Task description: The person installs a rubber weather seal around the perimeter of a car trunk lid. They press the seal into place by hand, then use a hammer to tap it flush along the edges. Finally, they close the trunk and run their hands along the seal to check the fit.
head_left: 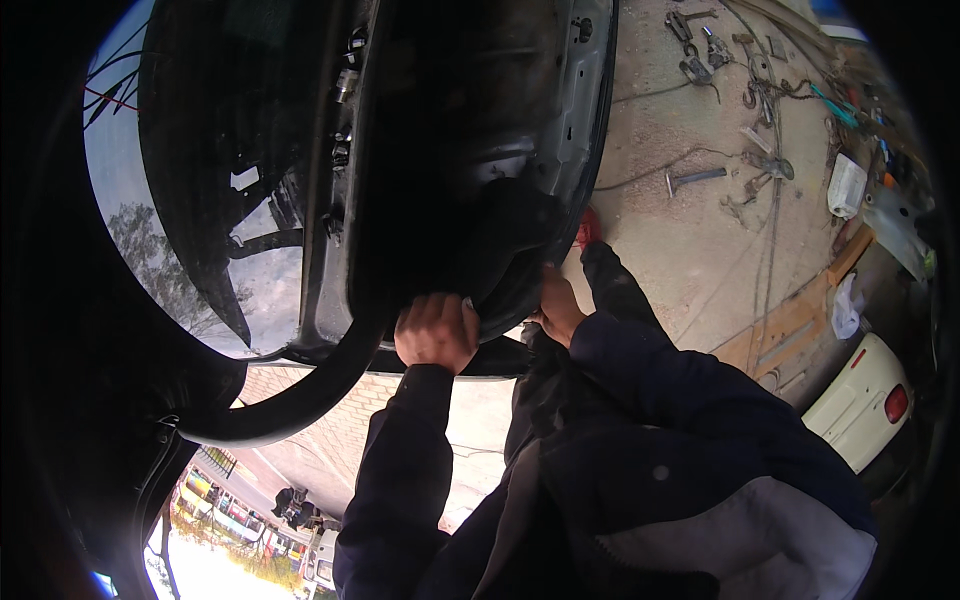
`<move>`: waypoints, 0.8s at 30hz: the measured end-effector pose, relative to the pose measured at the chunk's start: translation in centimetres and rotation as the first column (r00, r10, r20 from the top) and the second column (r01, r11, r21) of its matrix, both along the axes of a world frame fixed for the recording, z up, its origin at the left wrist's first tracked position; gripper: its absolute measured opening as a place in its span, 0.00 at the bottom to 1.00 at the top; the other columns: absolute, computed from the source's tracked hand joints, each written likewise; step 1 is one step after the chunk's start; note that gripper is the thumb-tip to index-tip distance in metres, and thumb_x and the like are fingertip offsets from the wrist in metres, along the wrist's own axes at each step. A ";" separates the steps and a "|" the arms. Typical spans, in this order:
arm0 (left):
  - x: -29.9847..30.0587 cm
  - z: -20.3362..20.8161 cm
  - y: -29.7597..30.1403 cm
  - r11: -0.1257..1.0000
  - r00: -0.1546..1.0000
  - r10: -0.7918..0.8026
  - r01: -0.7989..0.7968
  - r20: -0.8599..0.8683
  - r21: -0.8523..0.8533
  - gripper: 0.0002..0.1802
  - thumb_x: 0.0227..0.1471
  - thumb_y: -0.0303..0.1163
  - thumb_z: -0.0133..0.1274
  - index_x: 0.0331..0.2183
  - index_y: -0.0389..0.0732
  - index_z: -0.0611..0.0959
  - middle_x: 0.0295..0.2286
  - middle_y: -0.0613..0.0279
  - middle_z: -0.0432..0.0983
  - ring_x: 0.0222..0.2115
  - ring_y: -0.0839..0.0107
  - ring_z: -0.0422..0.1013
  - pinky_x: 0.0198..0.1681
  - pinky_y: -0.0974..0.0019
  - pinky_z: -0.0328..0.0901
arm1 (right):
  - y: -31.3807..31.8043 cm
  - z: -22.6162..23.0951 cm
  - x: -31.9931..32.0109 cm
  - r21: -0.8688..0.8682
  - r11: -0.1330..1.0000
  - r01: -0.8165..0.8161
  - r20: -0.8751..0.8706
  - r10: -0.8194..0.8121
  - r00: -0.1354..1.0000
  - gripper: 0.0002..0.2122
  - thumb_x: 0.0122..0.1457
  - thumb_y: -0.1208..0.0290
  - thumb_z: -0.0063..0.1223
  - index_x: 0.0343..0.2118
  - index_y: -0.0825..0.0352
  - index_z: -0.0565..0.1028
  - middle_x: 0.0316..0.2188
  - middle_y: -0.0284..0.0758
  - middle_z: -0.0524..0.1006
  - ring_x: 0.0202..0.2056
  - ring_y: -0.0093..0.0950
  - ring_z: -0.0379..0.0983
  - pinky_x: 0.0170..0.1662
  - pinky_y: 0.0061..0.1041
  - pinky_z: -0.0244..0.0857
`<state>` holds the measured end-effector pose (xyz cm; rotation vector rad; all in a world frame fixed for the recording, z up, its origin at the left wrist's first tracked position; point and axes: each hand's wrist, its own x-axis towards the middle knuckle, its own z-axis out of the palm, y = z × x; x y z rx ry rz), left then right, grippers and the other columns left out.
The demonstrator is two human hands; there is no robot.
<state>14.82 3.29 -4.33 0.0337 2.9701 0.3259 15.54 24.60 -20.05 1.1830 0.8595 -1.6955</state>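
Note:
I lean over the open trunk of a dark car, whose metal rim [574, 140] curves down the right side of a deep, shadowed trunk well [460, 120]. My left hand [436, 333] is closed over the near side edge, knuckles up. A small pale bit shows by its thumb side, too small to name. To its right, my right hand [558, 306] is curled at the rim's near corner, with its fingertips hidden. A thick black curved trunk hinge arm [285, 418] sweeps from beside my left hand toward the lower left.
Left lies the reflective rear window [200, 170]. On the concrete floor to the right are a hammer [695, 180], clamps with cables [692, 62], a white container [847, 186], wooden boards [785, 330], a plastic bag [848, 303] and a cream bumper [862, 405] with a red lamp.

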 end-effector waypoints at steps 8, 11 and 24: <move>-0.2 0.2 0.0 1.000 1.000 -0.006 0.006 0.001 0.018 0.09 0.60 0.37 0.63 0.30 0.45 0.86 0.31 0.59 0.85 0.33 0.56 0.81 0.37 0.52 0.75 | 0.3 0.0 -0.1 0.093 0.993 -0.077 -0.085 0.085 0.993 0.22 0.86 0.50 0.35 0.59 0.61 0.78 0.45 0.35 0.89 0.37 0.32 0.90 0.32 0.36 0.87; -0.3 0.1 0.1 1.000 1.000 -0.012 0.012 -0.002 0.023 0.09 0.61 0.37 0.63 0.30 0.45 0.86 0.31 0.60 0.85 0.33 0.56 0.81 0.37 0.53 0.75 | 1.3 -2.7 2.0 0.573 0.742 -0.349 -0.615 0.670 0.416 0.18 0.85 0.58 0.38 0.59 0.63 0.78 0.44 0.37 0.89 0.40 0.32 0.90 0.33 0.39 0.87; -0.4 0.3 0.4 0.999 1.000 -0.015 0.015 0.006 -0.036 0.09 0.61 0.38 0.62 0.30 0.45 0.86 0.31 0.61 0.85 0.33 0.56 0.82 0.37 0.52 0.77 | 0.1 -8.8 1.2 0.241 0.939 -0.244 0.099 0.226 0.969 0.32 0.84 0.42 0.34 0.57 0.73 0.78 0.48 0.53 0.85 0.46 0.51 0.87 0.40 0.59 0.85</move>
